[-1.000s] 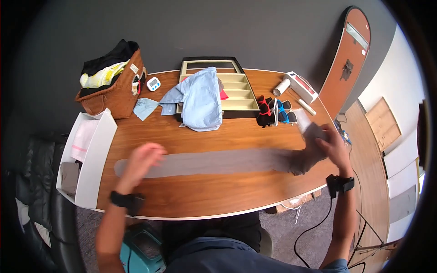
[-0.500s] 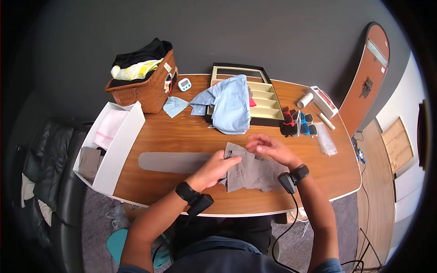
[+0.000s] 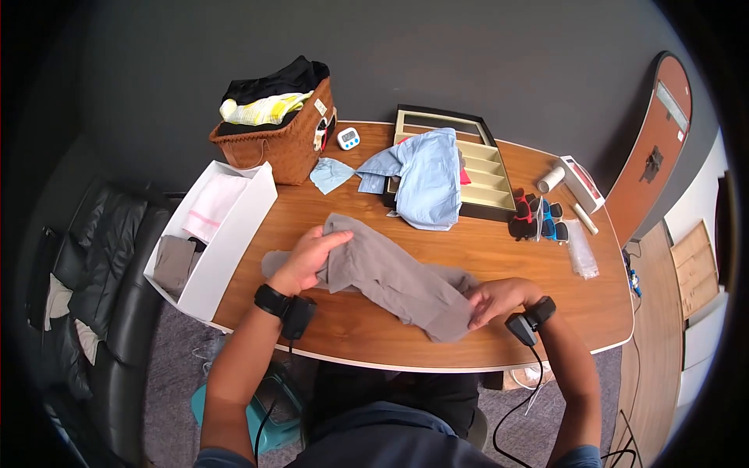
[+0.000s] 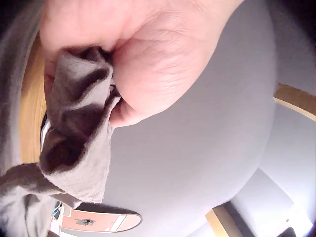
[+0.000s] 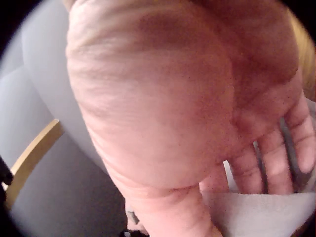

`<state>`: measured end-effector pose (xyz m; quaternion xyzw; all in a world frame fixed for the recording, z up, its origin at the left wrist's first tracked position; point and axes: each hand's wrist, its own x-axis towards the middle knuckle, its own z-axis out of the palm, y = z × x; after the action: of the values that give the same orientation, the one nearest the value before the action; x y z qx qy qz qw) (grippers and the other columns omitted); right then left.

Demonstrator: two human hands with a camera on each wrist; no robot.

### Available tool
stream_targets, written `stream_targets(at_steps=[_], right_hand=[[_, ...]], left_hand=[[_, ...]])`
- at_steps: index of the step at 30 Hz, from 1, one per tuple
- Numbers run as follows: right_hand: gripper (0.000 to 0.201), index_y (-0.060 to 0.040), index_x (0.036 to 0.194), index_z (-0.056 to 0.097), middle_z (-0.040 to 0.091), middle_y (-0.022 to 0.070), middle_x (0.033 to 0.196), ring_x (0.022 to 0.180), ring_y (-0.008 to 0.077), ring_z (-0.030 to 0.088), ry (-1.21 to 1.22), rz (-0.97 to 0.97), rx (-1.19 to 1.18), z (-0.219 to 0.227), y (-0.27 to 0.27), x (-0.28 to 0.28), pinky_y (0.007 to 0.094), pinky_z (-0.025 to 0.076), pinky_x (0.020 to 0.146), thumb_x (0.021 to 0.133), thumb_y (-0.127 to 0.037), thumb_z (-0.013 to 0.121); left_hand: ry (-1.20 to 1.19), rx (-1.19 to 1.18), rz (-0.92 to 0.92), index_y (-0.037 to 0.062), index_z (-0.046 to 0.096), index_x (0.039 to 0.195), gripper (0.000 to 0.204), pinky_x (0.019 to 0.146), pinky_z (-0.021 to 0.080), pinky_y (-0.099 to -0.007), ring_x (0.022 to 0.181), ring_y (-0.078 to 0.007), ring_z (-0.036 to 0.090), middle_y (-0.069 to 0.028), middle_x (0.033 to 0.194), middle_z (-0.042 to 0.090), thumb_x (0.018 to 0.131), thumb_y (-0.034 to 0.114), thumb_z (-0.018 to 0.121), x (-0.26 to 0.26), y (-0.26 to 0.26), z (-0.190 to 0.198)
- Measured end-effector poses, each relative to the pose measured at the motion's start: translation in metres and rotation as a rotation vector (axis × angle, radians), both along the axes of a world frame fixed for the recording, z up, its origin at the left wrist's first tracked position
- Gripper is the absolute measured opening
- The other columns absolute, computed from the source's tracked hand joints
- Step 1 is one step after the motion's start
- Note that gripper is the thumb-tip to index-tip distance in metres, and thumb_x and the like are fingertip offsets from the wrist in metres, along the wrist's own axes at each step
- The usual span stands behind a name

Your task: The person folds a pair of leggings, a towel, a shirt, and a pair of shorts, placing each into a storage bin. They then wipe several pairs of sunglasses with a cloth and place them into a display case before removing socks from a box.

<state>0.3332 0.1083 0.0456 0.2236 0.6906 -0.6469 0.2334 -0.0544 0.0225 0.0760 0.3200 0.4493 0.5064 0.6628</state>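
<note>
A long, folded grey garment point(image 3: 390, 273) stretches at a slant across the middle of the table, one end raised at the left and the other toward the near right. My left hand point(image 3: 308, 261) grips the left end, thumb on top; in the left wrist view the bunched cloth point(image 4: 81, 118) comes out of the curled fingers. At the near right corner my right hand point(image 3: 503, 299) holds the other end. The right wrist view shows its fingers passing behind the cloth's edge point(image 5: 261, 212), fingertips hidden. A flat part of the garment lies under the raised end.
To the left stand a white box point(image 3: 234, 242) with folded cloths and a brown basket point(image 3: 292, 148) of clothes. Behind are a timer point(image 3: 348, 139) and a blue shirt point(image 3: 429, 183) over a compartment case point(image 3: 488, 210). Sunglasses point(image 3: 550, 222) and a clear plastic sleeve point(image 3: 579, 249) lie at the right.
The garment was stretched flat across the table, then gathered in the middle; now it is drawn out slantwise. My left hand has moved left with its end, my right hand down to the near corner.
</note>
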Motion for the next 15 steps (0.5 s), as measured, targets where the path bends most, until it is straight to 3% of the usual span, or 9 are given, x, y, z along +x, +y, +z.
stream_targets(at_steps=[2,3,5,10,15], right_hand=[[0.030,0.0005,0.113,0.065,0.067,-0.0019,0.100,0.089,0.0075,0.059,0.114,-0.144,0.104,0.025,-0.010,0.009,0.0245,0.049,0.084,0.092,-0.021,0.068],[0.030,0.0005,0.113,0.065,0.067,-0.0019,0.100,0.089,0.0075,0.059,0.111,-0.141,0.102,0.028,-0.009,0.015,0.0245,0.049,0.084,0.092,-0.021,0.068],[0.029,0.0016,0.114,0.063,0.066,-0.0023,0.103,0.092,0.0075,0.058,0.255,-0.343,0.033,0.031,-0.006,0.028,0.0241,0.047,0.087,0.094,-0.019,0.065],[0.032,-0.0018,0.115,0.061,0.065,-0.0023,0.103,0.092,0.0054,0.058,0.207,-0.438,0.060,0.038,0.010,0.051,0.0217,0.047,0.084,0.086,-0.009,0.073],[0.039,-0.0018,0.116,0.061,0.068,-0.0007,0.100,0.091,0.0058,0.060,0.058,-0.405,0.201,0.045,0.013,0.059,0.0227,0.048,0.081,0.083,-0.012,0.078]], left_hand=[[0.021,0.004,0.024,0.0026,0.062,0.111,0.022,0.079,0.055,-0.0307,0.091,-0.0147,0.066,-0.0053,0.104,0.068,0.094,0.016,0.062,-0.011,-0.002,0.001],[0.018,0.002,0.027,0.0026,0.062,0.111,0.022,0.079,0.055,-0.0307,0.091,-0.0147,0.066,-0.0053,0.104,0.068,0.094,0.016,0.062,-0.016,-0.003,0.000],[0.065,0.019,0.051,0.0024,0.062,0.111,0.022,0.081,0.055,-0.0311,0.092,-0.0148,0.066,-0.0052,0.104,0.068,0.094,0.016,0.062,-0.024,-0.006,-0.001],[0.117,-0.004,0.038,0.0008,0.063,0.111,0.022,0.082,0.054,-0.0321,0.094,-0.0153,0.066,-0.0062,0.106,0.068,0.095,0.016,0.061,-0.036,-0.006,-0.016],[0.198,0.015,0.027,-0.0008,0.064,0.111,0.023,0.080,0.053,-0.0308,0.093,-0.0158,0.066,-0.0076,0.107,0.068,0.095,0.015,0.059,-0.046,-0.007,-0.043]])
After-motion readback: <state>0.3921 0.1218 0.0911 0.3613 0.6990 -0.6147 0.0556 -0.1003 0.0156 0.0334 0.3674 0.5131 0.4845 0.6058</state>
